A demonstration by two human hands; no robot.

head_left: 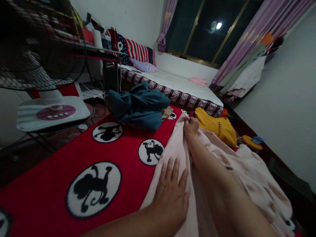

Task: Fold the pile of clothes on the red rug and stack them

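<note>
A pale pink garment (170, 148) lies spread on a red blanket (128, 164) printed with dark monkey figures in white circles. Flat on the cloth, fingers stretched out, rests my left hand (171, 191). Farther up, my right hand (191, 125) is closed on a gathered fold of the same garment. More of the pink fabric bunches to the right, partly behind my right forearm. Just beyond the right hand sits a folded yellow garment (216, 126), and a teal heap of cloth (140, 103) lies to the left.
A fan (53, 110) stands on a stool at left, beside a desk with a red bottle (114, 39). Behind is a second bed (170, 79) below a dark window. Clothes (249, 77) hang at right. A yellow round object (251, 142) lies near the right edge.
</note>
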